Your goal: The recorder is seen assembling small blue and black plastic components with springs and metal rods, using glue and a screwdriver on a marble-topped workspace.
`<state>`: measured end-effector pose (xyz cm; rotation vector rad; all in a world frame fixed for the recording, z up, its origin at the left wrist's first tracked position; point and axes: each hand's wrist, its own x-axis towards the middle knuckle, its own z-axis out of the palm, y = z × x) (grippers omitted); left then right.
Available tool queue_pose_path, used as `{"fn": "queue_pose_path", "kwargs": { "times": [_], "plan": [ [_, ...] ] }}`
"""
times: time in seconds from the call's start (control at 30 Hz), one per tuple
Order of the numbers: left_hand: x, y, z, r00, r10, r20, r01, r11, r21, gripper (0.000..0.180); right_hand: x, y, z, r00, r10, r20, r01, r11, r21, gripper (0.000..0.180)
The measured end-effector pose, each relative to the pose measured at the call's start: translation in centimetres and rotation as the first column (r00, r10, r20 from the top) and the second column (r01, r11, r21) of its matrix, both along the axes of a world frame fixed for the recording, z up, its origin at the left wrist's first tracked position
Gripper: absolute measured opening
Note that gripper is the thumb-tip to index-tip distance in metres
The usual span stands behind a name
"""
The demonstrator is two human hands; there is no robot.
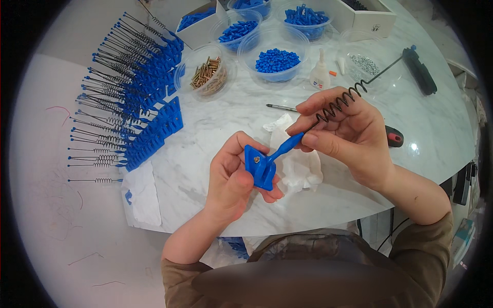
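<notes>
My left hand [231, 177] is closed round a blue plastic bracket [261, 168], with a screw head showing in its plate. A blue tapered neck [285, 147] rises from the bracket toward the upper right. From that neck runs a black coil spring [339, 105], ending in a straight wire with a small blue tip. My right hand [346, 136] pinches the spring's lower end where it meets the neck, thumb beneath and fingers behind. Under both hands lies crumpled white tissue [300, 169]. Just behind my right fingers rests a thin screwdriver shaft [280, 107].
Finished-looking blue spring pieces [149, 97] line the table's left edge. Tubs hold brass screws [206, 73], blue beads [277, 61], blue parts [306, 16] and small metal bits [364, 64]. A glue bottle [320, 74] stands behind my right hand. A black tool [420, 71] lies far right.
</notes>
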<state>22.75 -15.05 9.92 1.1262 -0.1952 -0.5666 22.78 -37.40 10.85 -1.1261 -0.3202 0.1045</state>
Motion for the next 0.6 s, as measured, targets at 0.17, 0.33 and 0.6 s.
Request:
{"fn": "queue_pose_path", "kwargs": {
  "times": [0.17,0.33,0.6],
  "plan": [
    [0.22,0.05,-0.17,1.000,-0.025,-0.006,0.025,1.000,0.007,0.070,0.26,0.09,-0.16,1.000,0.005,0.005,-0.005,1.000,0.010,0.034],
    [0.49,-0.26,-0.18,0.999,-0.051,-0.013,0.051,0.999,-0.018,0.068,0.26,-0.18,-0.10,0.999,0.001,-0.033,-0.001,1.000,0.011,0.033],
    [0.09,-0.01,-0.40,1.000,-0.026,-0.009,0.027,1.000,0.003,0.034,-0.04,-0.14,-0.08,0.996,0.082,0.037,-0.080,0.995,-0.052,0.036]
  ]
}}
